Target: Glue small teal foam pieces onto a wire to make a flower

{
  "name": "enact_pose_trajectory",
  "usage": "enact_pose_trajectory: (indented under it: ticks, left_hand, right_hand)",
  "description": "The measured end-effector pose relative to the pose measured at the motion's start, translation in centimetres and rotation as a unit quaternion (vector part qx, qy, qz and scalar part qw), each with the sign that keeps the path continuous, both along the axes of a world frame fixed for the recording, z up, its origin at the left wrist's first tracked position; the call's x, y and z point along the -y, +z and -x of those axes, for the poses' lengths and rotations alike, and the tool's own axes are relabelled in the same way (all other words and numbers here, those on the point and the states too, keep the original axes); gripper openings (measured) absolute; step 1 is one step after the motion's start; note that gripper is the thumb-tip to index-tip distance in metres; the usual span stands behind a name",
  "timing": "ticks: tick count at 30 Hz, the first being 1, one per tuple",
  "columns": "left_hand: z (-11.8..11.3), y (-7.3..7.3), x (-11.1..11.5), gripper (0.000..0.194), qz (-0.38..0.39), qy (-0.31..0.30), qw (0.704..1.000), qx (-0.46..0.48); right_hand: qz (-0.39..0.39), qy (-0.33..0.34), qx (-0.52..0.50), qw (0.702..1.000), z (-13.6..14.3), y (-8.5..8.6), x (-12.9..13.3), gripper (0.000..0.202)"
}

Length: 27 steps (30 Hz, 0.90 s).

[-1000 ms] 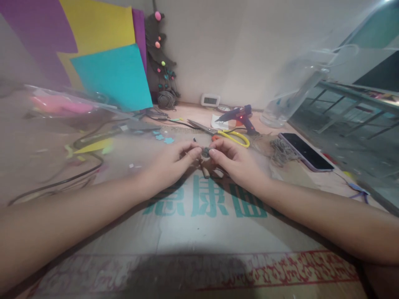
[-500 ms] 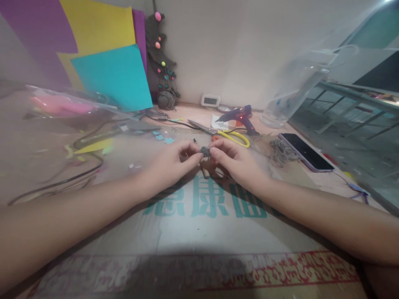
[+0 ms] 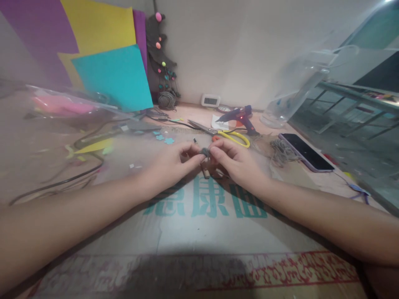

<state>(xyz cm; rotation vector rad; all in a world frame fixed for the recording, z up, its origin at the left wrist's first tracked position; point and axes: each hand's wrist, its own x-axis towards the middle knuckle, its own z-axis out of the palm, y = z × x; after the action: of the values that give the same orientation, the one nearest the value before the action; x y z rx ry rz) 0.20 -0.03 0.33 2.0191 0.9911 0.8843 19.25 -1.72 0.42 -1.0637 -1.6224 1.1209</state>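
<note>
At the lower edge of the frame, a red patterned border runs across a pale board (image 3: 193,236), with large teal characters printed just above it. Two bare forearms come in from the lower corners and meet at the centre, where the left hand (image 3: 174,164) and the right hand (image 3: 238,162) face each other above the board. Between them is a small grey coil (image 3: 204,151), probably of cord, though it is too small and blurred to be sure; the left thumb and forefinger pinch its left side, and the right thumb and forefinger close on its right side. A thin stick (image 3: 206,172) lies tilted just below the coil. Beyond the fingertips, scissors (image 3: 213,131) with yellow handles lie open-bladed near blue flower cutouts (image 3: 168,140), while a tangle of grey cord (image 3: 283,152) sits beside a phone (image 3: 306,153) at centre right. Farther up rest a dark glue gun (image 3: 238,113) with a red light and a white digital clock (image 3: 210,100); a turquoise sheet (image 3: 114,79) stands at upper left.
</note>
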Motion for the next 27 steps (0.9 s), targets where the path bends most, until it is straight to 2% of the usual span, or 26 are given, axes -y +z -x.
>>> enact_pose_trajectory:
  ticks: [6, 13, 18, 23, 27]
  left_hand:
    - [0.04, 0.05, -0.15, 0.018, -0.005, 0.020, 1.000, -0.002]
    - [0.25, -0.07, -0.13, 0.034, 0.004, -0.002, 1.000, 0.000]
    - [0.06, -0.15, -0.20, 0.025, 0.040, -0.006, 0.999, 0.030]
    - [0.02, 0.29, -0.08, 0.023, 0.009, 0.028, 1.000, -0.006]
    - [0.13, 0.29, -0.10, 0.022, 0.003, 0.033, 0.999, 0.003]
  right_hand:
    - [-0.003, -0.003, -0.005, 1.000, -0.03, -0.12, -0.26, 0.026]
    - [0.032, -0.003, -0.020, 0.999, -0.17, 0.07, -0.47, 0.027]
    - [0.037, -0.026, -0.015, 0.999, -0.18, 0.35, -0.43, 0.026]
    - [0.054, -0.010, -0.026, 0.998, -0.21, 0.08, -0.38, 0.027]
    - [0.023, -0.016, -0.004, 1.000, -0.23, 0.05, -0.59, 0.034]
